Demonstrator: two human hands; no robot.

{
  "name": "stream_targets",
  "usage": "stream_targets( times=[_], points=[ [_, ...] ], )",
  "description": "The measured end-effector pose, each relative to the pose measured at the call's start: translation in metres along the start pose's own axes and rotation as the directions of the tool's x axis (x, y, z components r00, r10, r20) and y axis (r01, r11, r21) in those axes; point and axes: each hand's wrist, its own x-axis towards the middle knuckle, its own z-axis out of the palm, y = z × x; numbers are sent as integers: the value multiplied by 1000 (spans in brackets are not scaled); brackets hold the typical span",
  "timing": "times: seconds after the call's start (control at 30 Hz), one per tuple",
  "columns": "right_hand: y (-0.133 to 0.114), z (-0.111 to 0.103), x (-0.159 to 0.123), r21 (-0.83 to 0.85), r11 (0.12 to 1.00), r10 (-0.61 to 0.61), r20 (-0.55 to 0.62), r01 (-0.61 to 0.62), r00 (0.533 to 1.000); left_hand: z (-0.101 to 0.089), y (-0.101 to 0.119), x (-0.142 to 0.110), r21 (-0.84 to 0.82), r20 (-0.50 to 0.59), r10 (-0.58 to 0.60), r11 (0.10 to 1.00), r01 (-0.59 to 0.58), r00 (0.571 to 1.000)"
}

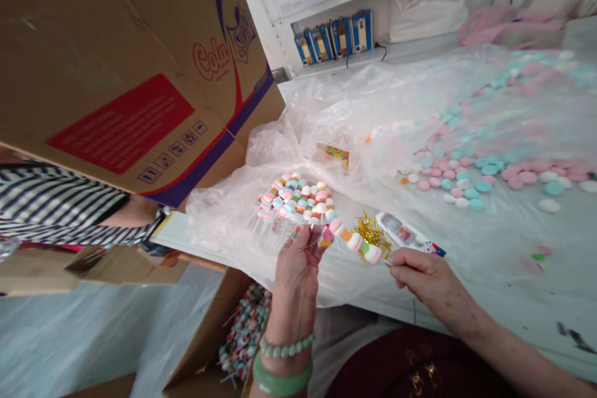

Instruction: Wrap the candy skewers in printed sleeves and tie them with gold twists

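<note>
Over the bench (pixel 494 273), the candy skewer (pixel 355 241) spans the gap between the hands, its long axis slanting from the printed wrapper (pixel 323 234) pinched in the left hand (pixel 298 270) toward the right hand (pixel 422 267), which grips the stick end (pixel 387 262).

"Colours on the skewer (pixel 355 241)?"
"I've got pink, orange, white, green."
"Pile (pixel 298 198)?"
"Pink, blue, white, orange, some green."
"Ties (pixel 370 231)?"
"Gold, I'm seeing."
"Loose pieces (pixel 482 186)?"
"Mostly pink, aqua, white from here."
"Box (pixel 116 31)?"
"Brown; red panel (pixel 121 121), purple band (pixel 245 111)."
"Beads (pixel 286 348), bangle (pixel 282 379)?"
"Both pale green."
"Co-worker's shirt (pixel 46 202)?"
"I read dark-and-white stripes."
</note>
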Motion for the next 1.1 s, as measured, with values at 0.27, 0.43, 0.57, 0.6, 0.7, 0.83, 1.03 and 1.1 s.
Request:
stream_targets(
  times=[0.27, 0.43, 0.57, 0.6, 0.7, 0.83, 1.03, 1.1],
  points=[
    [6, 3, -4, 33, 999, 24, 28, -25, 999, -7, 5, 11, -195, -85, -20, 981, 4, 996],
    [-2, 13, -1, 234, 969, 81, 2, -79, 997, 3, 9, 4, -204, -79, -88, 976, 71, 993],
    [-17, 28, 14, 325, 945, 66, -82, -36, 994, 13, -3, -4, -180, -59, -151, 974, 138, 987],
    [-20, 31, 19, 347, 938, 53, -88, -19, 995, 14, -8, -5, -164, -30, -140, 977, 133, 990],
    [-26, 40, 31, 432, 901, 56, -79, -16, 995, 13, -21, -6, -97, 44, -81, 992, 85, 996],
    [-25, 48, 37, 507, 859, 102, -29, -73, 994, 8, -32, -8, -19, 102, 5, 1000, -3, 995],
    [-18, 53, 40, 505, 858, 135, -44, -94, 990, 15, -40, -12, -59, 149, 12, 998, -3, 989],
    [-17, 51, 42, 513, 847, 184, -31, -143, 982, 15, -41, -11, -78, 135, -10, 997, 21, 991]
  ],
)
